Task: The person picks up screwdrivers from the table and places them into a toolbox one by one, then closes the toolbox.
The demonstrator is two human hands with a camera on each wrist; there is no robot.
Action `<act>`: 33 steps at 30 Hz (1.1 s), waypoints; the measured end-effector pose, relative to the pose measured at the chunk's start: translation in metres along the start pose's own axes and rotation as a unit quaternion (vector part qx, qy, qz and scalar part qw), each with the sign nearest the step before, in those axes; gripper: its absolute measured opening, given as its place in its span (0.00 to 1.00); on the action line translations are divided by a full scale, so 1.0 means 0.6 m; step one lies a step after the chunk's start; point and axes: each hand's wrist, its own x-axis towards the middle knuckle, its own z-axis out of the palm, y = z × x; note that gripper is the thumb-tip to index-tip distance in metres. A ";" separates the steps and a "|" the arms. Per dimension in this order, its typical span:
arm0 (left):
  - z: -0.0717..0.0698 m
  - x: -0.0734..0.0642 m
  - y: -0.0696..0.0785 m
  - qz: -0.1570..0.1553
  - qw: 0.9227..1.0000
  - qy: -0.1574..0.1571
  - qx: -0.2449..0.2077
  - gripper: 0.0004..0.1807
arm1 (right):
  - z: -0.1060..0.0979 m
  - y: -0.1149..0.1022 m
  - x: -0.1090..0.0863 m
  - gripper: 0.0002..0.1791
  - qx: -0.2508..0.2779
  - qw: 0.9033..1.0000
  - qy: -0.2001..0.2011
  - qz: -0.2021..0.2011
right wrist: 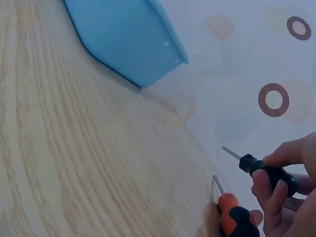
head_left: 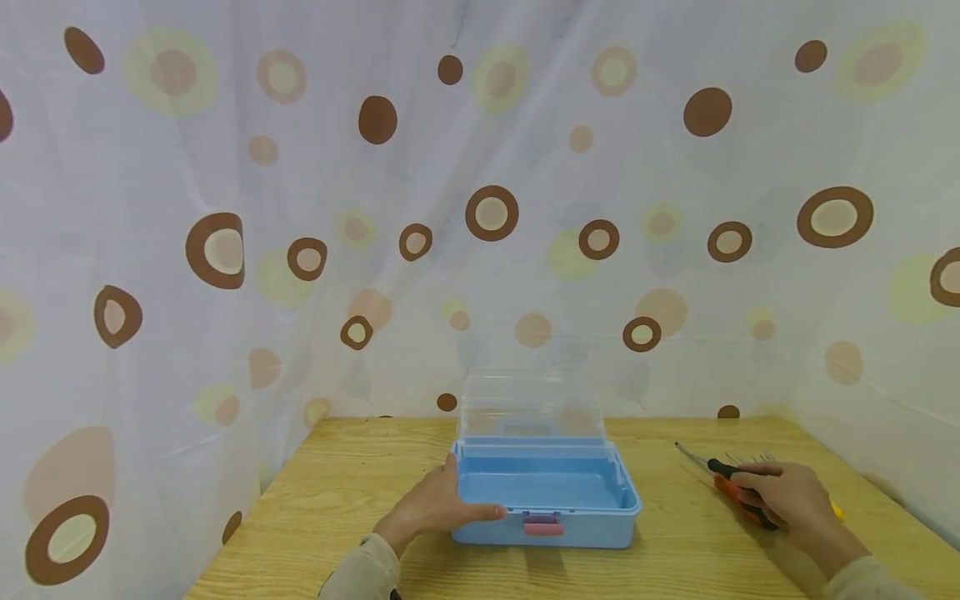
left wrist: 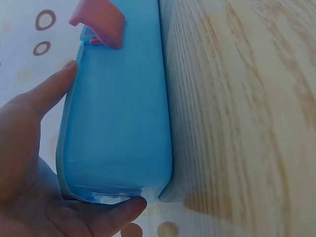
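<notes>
Pinches black screwdriver point(right wrist: 279, 177) in right grip point(head_left: 791, 500), near orange-black screwdriver point(right wrist: 231, 210), right of blue box point(head_left: 592, 529) on desk point(head_left: 307, 517). Rests left grip point(head_left: 435, 504), spread wide, against box's front-left corner, left of pink latch point(head_left: 543, 529), with clear lid point(head_left: 528, 408) raised at back.

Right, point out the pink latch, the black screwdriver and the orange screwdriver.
Pink latch point(left wrist: 106, 22): left wrist view, on its flap.
Black screwdriver point(right wrist: 271, 175): right wrist view, on its handle.
Orange screwdriver point(right wrist: 237, 219): right wrist view, handle.
</notes>
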 end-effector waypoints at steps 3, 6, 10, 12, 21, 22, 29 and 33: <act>0.001 0.001 0.003 -0.005 1.000 0.000 0.009 0.71 | -0.008 -0.001 -0.003 0.06 0.096 0.995 -0.023 0.024; -0.001 -0.001 0.002 -0.010 1.000 0.001 0.014 0.72 | -0.008 -0.005 -0.005 0.07 0.166 0.984 -0.043 0.048; -0.001 0.000 0.003 0.001 1.000 0.000 0.006 0.70 | -0.009 -0.010 -0.006 0.12 0.231 0.968 -0.064 0.069; -0.001 -0.001 0.005 0.006 1.000 -0.001 0.003 0.70 | -0.008 -0.012 -0.007 0.14 0.246 0.964 -0.072 0.075; -0.001 -0.004 0.006 0.009 1.000 -0.002 -0.002 0.67 | 0.002 -0.025 -0.007 0.13 0.268 0.955 -0.095 0.085; 0.000 -0.003 0.005 0.012 1.000 -0.003 -0.006 0.67 | 0.003 -0.028 -0.007 0.12 0.268 0.955 -0.098 0.083; 0.000 -0.005 0.006 -0.005 1.000 -0.002 0.010 0.70 | 0.016 -0.054 -0.011 0.13 0.321 0.931 -0.156 0.069; 0.000 -0.004 0.006 -0.011 1.000 0.001 0.013 0.71 | 0.027 -0.067 -0.014 0.14 0.328 0.926 -0.181 0.048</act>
